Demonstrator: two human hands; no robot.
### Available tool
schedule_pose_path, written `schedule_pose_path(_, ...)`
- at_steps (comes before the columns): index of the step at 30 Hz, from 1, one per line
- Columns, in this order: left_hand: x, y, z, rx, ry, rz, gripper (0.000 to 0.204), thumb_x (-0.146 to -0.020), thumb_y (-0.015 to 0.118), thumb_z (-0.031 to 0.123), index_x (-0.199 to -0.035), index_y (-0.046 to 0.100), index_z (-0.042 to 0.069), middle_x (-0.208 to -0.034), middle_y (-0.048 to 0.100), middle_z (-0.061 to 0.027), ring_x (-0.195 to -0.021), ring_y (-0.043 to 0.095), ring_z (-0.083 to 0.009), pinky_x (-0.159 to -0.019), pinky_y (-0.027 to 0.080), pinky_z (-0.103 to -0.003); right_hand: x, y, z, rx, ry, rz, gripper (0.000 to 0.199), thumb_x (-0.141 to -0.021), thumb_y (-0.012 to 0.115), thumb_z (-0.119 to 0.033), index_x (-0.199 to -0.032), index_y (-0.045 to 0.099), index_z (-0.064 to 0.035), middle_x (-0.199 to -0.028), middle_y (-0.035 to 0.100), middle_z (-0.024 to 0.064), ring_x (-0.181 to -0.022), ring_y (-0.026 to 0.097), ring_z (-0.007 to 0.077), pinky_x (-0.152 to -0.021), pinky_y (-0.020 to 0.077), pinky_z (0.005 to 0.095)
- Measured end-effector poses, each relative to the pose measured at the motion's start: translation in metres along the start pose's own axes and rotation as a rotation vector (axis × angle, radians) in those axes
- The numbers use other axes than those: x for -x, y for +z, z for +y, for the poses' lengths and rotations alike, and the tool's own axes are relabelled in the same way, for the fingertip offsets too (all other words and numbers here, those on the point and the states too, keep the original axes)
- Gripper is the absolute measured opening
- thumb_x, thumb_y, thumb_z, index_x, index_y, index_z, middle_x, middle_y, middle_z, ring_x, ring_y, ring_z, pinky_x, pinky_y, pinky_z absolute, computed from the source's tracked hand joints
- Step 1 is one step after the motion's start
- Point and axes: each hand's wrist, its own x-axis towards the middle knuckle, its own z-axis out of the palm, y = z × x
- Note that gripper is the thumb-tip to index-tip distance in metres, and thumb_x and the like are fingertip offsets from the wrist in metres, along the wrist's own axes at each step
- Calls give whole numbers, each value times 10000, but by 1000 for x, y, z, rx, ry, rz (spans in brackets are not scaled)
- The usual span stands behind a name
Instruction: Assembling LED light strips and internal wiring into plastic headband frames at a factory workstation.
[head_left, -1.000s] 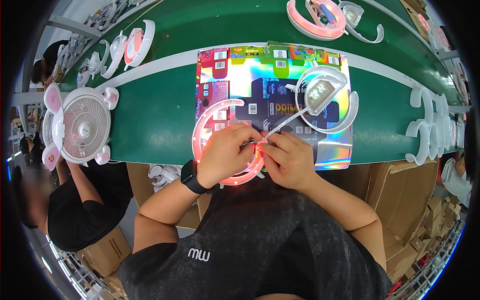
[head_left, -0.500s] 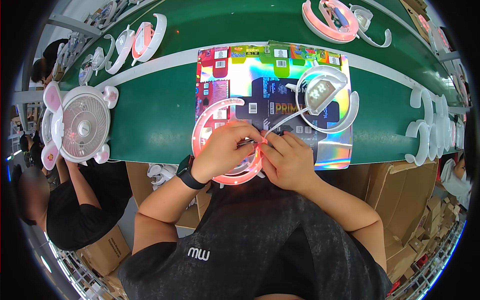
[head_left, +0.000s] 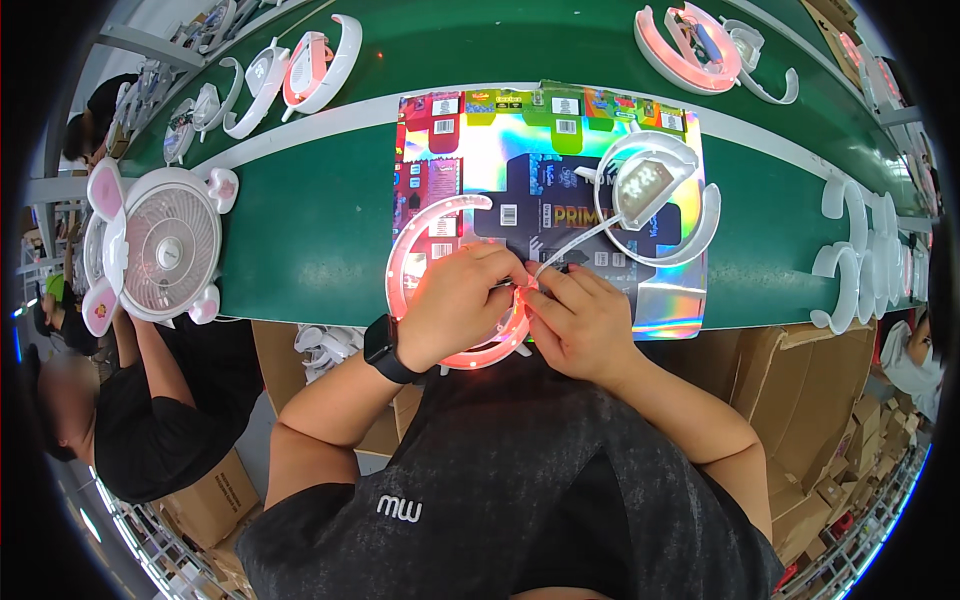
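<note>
A green table carries a shiny printed sheet, and on its right side lies an open white ring. Left of that, the glowing pink ring sits at the sheet's near edge. The left hand and right hand meet at its right side, fingers bent in a near-closed pinch; exactly what each grips is hidden. A thin white cable runs there from the white ring. The light works; the cable end seems unfinished, and the rings lie apart, not yet fitted together.
</note>
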Motion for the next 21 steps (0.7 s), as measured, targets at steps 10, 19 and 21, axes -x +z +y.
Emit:
schedule_pose_path(10,-8,6,6,-55,49,-7,200,-735,615,-40,-914,618,49,-880,632,-100,-893,609,-321,-770,497,-412,-4,-11,-12,346,-72,-221,257,-769,684,-191,-983,700,-50,-1124,656,139,-837,657,275,-823,542,431)
schedule_pose_path(19,-15,-3,12,-152,-30,43,296,-759,540,-32,-1013,650,74,-873,693,-130,-858,659,-339,-729,514,-448,10,-90,52,267,185,49,338,-729,781,-117,-1054,690,-98,-1098,691,87,-929,675,281,-741,565,374)
schedule_pose_path(21,-22,-2,13,-159,-21,71,304,-764,538,-29,-1027,648,77,-882,693,-133,-861,660,-338,-734,515,-446,11,-149,99,569,419,310,328,-797,757,-163,-1101,676,-69,-1099,687,127,-995,661,330,-849,534,391)
